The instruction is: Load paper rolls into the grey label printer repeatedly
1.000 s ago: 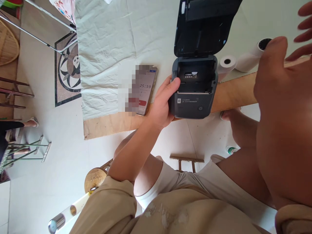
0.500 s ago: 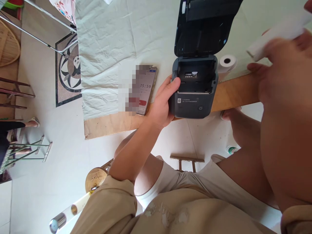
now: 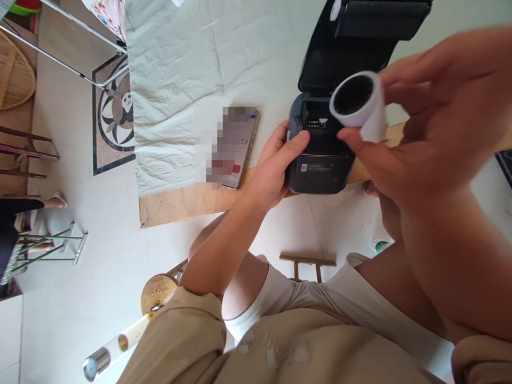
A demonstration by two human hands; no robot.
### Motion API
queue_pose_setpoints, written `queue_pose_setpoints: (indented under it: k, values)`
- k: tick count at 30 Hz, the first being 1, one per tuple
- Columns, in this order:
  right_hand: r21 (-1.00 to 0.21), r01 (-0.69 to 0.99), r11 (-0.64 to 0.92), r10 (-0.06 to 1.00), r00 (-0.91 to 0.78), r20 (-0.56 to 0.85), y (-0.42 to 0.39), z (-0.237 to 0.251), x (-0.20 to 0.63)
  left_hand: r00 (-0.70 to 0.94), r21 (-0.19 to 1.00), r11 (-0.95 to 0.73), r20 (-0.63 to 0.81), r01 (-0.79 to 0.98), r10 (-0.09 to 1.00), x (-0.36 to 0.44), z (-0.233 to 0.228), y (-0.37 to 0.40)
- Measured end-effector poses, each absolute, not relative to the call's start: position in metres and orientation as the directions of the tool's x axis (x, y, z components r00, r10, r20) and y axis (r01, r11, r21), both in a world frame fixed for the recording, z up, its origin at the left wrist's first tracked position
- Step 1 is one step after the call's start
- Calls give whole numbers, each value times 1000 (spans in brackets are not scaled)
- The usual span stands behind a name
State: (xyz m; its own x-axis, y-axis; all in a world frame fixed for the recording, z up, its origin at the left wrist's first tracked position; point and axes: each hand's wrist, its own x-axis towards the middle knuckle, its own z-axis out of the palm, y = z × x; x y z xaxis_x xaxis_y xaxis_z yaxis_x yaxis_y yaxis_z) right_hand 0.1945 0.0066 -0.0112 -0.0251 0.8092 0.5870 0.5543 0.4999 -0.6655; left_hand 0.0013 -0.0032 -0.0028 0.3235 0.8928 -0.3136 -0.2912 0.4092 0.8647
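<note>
Head view: the left hand point(image 3: 276, 170), at centre frame, is closed around the left side of a small dark grey plastic label printer point(image 3: 320, 160), thumb across its front corner and fingers behind. The grip appears to brace the printer against sliding, since it sits at the near edge of the tabletop point(image 3: 180, 202), where bare wood shows below the cloth.

The printer's black hinged lid point(image 3: 360, 48) stands fully open toward the upper right of the frame, leaving the paper bay exposed from above.

The right hand point(image 3: 432, 122), large at the right of the frame and close to the camera, pinches a white paper roll with a dark hollow core point(image 3: 358, 104) between thumb and fingertips; the remaining fingers are loosely spread. The roll is held in the air just in front of the open bay, its core end turned toward the camera, clear of the tabletop.

A smartphone with a lit screen point(image 3: 236, 149) lies flat just left of the printer, on the wrinkled pale green cloth point(image 3: 176, 80), face up so it can be read.
</note>
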Motion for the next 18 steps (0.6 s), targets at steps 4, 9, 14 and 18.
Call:
queue_pose_setpoints:
  k: [4,9,14,18]
  values:
    - [-360,662,657,619,-202,759,10,-5,182,323,860,412,-314,-301,893,4,-4,-3]
    - [-391,643,658,668,-259,698,12,-3,188,322,865,400,-302,-303,897,2,-2,-4]
    - [-363,634,683,664,-332,670,2,10,195,297,853,397,-304,-339,905,3,-7,-5]
    - [-352,586,730,672,-521,526,-8,20,197,272,889,341,-261,-305,926,2,-8,-3]
